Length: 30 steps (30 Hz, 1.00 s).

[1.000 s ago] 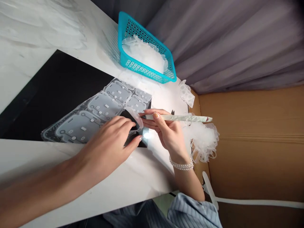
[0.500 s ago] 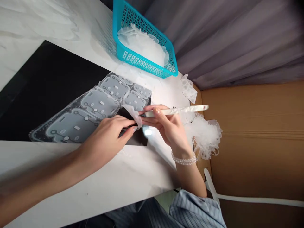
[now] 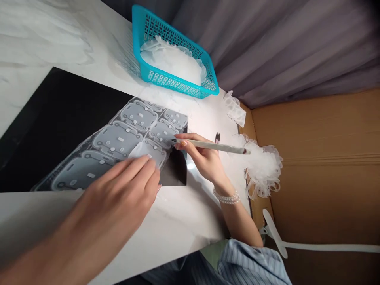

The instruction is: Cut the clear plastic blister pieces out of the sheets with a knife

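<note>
A translucent grey moulded sheet, with rounded panels and small raised tabs, lies over a glossy black board. My left hand is over the near part of the sheet, fingers bent together at a whitish raised edge; the fingertips are partly hidden. In my right hand is a slim pen-like tool with a white handle and a dark tip, gripped between thumb and fingers. Its tip points left, close to the sheet's right edge. I cannot make out what kind of tool it is.
A turquoise basket of translucent pieces stands at the back of the white table. Small dark snips lie beyond my right hand. Frilly translucent scraps heap at the table's right edge, beside a cardboard box. A grey curtain hangs behind.
My hands have moved apart, the left toward me and left. The whitish flap between them has gone from there, and more panels show flat. The tool now slopes down to the right.
</note>
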Motion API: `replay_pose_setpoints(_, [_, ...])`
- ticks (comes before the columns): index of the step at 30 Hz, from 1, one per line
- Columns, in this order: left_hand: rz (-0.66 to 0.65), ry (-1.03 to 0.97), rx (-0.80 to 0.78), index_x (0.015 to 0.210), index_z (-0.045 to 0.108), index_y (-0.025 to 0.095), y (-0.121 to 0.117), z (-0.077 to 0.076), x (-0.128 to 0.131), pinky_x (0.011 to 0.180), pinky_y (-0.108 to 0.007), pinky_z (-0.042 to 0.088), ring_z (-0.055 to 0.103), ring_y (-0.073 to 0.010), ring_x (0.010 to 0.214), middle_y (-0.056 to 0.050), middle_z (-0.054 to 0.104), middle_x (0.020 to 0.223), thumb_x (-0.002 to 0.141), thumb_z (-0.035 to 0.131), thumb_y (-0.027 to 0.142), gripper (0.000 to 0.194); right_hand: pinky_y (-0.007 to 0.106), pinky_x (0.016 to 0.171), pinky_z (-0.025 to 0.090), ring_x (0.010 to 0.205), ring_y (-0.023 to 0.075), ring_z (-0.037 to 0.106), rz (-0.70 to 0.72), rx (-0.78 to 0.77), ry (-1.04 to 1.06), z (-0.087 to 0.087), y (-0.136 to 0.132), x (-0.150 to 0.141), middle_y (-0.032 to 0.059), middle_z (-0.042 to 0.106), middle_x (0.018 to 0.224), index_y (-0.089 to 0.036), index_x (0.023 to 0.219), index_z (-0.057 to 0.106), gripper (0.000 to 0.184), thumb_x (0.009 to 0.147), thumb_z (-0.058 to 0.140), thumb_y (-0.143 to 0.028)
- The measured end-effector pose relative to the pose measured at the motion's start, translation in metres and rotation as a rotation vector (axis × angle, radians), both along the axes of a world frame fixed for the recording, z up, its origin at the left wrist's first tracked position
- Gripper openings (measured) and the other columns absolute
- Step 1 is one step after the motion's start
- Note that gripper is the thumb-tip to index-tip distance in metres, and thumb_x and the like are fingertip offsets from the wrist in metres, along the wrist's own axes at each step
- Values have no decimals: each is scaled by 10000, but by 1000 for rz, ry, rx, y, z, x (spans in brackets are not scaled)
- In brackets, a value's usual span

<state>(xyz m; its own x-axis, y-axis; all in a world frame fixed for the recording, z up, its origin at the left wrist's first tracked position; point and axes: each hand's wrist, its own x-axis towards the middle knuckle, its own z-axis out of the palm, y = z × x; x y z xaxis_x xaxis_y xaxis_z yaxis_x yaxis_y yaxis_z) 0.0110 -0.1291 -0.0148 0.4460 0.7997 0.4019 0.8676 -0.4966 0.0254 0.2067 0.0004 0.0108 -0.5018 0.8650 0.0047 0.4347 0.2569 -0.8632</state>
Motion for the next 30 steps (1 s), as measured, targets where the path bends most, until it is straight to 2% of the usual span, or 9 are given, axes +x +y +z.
replay_pose_setpoints(2, [57,18,-35,1221,658,-48,15,-3,6,1008,-516,520,624,-404,1218,-290,677,1271,948,458,149,391,298,756,587,830,156,698,0,-38,70,-5,3,-12,34,732,891,-186,1003,705,284,947,642,-458])
replay_pose_setpoints(4, [101,25,-84,1301,596,-95,23,-9,10,1051,-532,500,580,-436,1284,-330,624,1344,967,445,177,456,279,730,572,812,145,685,-2,-47,110,-7,3,-19,29,718,878,-178,929,684,275,931,666,-453])
replay_pose_setpoints(9, [96,15,-130,1261,645,-65,19,-18,11,1017,-535,522,599,-435,1258,-324,651,1305,965,461,179,425,283,711,553,784,147,676,-54,-81,110,-8,-8,-16,10,693,798,-186,897,662,263,951,642,-442])
replay_pose_setpoints(16, [92,4,-105,1253,659,-37,14,-15,21,781,-506,590,642,-436,1145,-348,643,1289,936,528,222,430,298,743,528,817,153,669,-39,-13,56,-12,-8,-7,14,722,850,-209,911,693,195,952,657,-396])
replay_pose_setpoints(19, [113,-39,-127,1269,647,-22,9,-14,29,787,-510,596,645,-428,1148,-335,642,1299,926,541,192,418,319,732,546,796,167,681,-39,-73,90,-13,-1,-11,14,714,818,-211,887,685,236,940,660,-439])
replay_pose_setpoints(21, [89,-138,-146,1309,620,0,6,-12,32,852,-517,598,621,-415,1213,-314,625,1341,942,524,224,440,322,726,559,782,163,688,-61,-101,141,-11,1,-13,6,698,803,-217,905,674,241,949,643,-452])
replay_pose_setpoints(24, [23,-339,-149,1360,582,56,12,-7,26,1013,-452,565,574,-331,1317,-235,599,1421,973,472,265,453,309,699,551,768,150,678,-143,-33,163,-7,-6,-10,1,683,800,-225,954,666,218,978,605,-433])
replay_pose_setpoints(26, [7,-412,-151,1305,626,107,24,-4,14,1085,-421,526,578,-287,1322,-170,637,1390,973,438,229,401,300,681,535,753,142,666,-205,19,141,-4,-15,-4,0,684,785,-222,948,664,207,991,591,-412])
replay_pose_setpoints(30, [3,-330,-168,1074,732,130,49,-3,-10,1045,-573,531,639,-367,1228,-161,744,1147,958,369,210,390,304,697,526,739,136,662,-240,-6,125,-6,-25,6,1,693,785,-212,925,665,208,984,606,-402])
